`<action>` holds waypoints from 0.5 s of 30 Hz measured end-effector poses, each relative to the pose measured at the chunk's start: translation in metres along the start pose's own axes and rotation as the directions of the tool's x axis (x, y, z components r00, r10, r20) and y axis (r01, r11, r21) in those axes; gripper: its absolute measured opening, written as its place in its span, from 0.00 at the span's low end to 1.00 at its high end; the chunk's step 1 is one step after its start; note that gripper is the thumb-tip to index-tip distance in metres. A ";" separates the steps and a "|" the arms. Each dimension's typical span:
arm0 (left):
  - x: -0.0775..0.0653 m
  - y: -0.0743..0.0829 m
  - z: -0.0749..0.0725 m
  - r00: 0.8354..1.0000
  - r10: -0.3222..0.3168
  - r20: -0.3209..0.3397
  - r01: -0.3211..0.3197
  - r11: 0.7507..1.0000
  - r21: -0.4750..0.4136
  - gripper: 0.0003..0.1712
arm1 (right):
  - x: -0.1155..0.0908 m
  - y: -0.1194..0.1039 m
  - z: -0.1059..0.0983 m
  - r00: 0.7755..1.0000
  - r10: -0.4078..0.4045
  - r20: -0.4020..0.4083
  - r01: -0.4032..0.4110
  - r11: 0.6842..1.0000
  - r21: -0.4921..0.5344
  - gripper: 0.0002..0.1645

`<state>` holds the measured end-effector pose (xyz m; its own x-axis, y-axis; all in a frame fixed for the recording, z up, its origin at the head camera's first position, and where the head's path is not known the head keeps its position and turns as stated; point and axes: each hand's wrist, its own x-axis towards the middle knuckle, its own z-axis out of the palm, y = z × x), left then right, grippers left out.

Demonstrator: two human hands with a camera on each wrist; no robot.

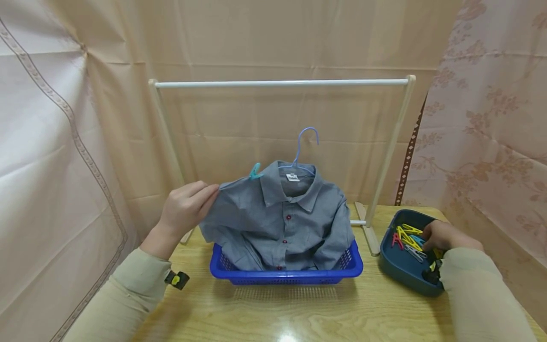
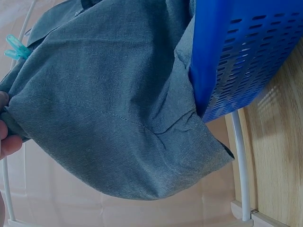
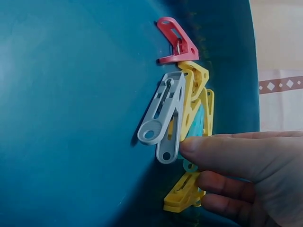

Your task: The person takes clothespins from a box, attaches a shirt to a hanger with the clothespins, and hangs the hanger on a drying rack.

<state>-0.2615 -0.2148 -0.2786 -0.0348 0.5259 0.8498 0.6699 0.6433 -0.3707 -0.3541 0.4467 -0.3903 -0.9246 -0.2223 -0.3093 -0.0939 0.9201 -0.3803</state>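
A grey button-up shirt (image 1: pixel 265 223) sits partly in a blue plastic basket (image 1: pixel 286 274), with a light-blue hanger (image 1: pixel 299 147) inside its collar. My left hand (image 1: pixel 188 204) pinches the shirt at the shoulder on the left and holds that part raised. Between that hand and the collar, a teal clothespin (image 1: pixel 255 172) clips the shoulder. Inside the dark teal tub (image 1: pixel 410 280), my right hand (image 3: pixel 251 175) pinches another teal clothespin (image 3: pixel 195 124) between thumb and index finger. A grey clothespin (image 3: pixel 163 111), a red clothespin (image 3: pixel 177 41) and several yellow clothespins (image 3: pixel 191 101) lie around its fingers.
Behind the basket stands a rack with a white horizontal rail (image 1: pixel 278 84) on two upright posts. One foot (image 1: pixel 368 232) of the rack is just left of the tub. All of it stands on a wooden table (image 1: pixel 256 316), with curtains (image 1: pixel 273 38) behind.
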 end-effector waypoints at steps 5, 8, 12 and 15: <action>0.001 0.000 0.000 1.000 0.003 -0.003 -0.003 1.000 -0.002 0.10 | -0.001 0.001 0.001 1.000 0.006 0.001 -0.006 1.000 0.004 0.20; 0.002 0.000 0.000 1.000 0.001 -0.005 -0.001 1.000 -0.002 0.10 | -0.002 0.002 0.003 0.999 0.028 0.015 -0.029 0.999 0.032 0.19; 0.002 -0.001 -0.001 1.000 -0.003 -0.007 0.003 1.000 0.003 0.09 | -0.004 0.002 0.005 0.999 0.045 0.019 -0.046 0.998 0.043 0.18; 0.002 0.000 -0.001 1.000 -0.005 -0.007 0.005 1.000 0.006 0.10 | -0.005 0.002 0.005 0.999 0.032 0.003 -0.032 0.999 0.012 0.17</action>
<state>-0.2609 -0.2145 -0.2759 -0.0333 0.5187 0.8543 0.6653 0.6494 -0.3683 -0.3479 0.4480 -0.3942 -0.9260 -0.1937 -0.3239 -0.0600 0.9229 -0.3803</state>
